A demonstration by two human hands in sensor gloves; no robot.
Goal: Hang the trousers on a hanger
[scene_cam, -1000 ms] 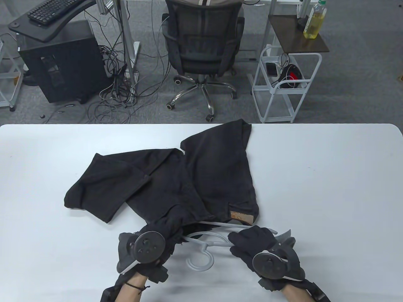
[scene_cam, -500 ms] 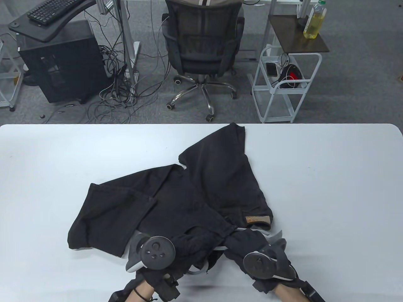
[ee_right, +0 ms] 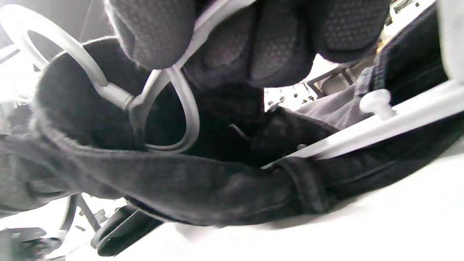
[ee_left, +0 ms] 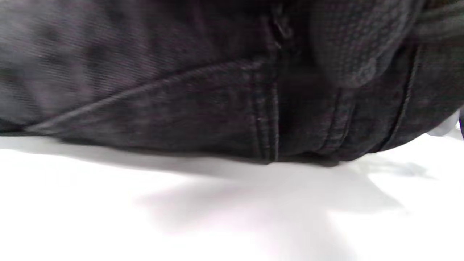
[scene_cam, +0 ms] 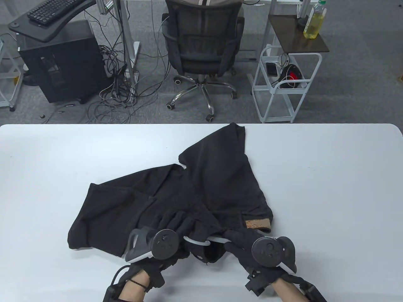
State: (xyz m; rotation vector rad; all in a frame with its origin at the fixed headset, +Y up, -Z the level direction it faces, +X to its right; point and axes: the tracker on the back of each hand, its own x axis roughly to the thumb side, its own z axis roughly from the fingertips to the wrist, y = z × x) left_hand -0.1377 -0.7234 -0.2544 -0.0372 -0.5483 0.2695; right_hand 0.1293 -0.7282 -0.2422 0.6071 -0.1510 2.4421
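The black trousers (scene_cam: 195, 192) lie crumpled on the white worktop (scene_cam: 330, 188), waistband near the person. The step in hand looks like feeding the white hanger (scene_cam: 201, 241) into the waistband. The right hand (scene_cam: 252, 248) grips the hanger; the left hand (scene_cam: 171, 225) lies on the cloth, grip unclear. Next, the waistband needs spreading along the bar.

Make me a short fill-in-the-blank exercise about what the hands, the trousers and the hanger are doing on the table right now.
1. The trousers lying on the table are ____ in colour.
2. The white hanger is gripped by the ____ hand.
3. The left hand rests on the ____.
4. The tan patch sits on the trousers' ____.

Missing words: black; right; trousers; waistband
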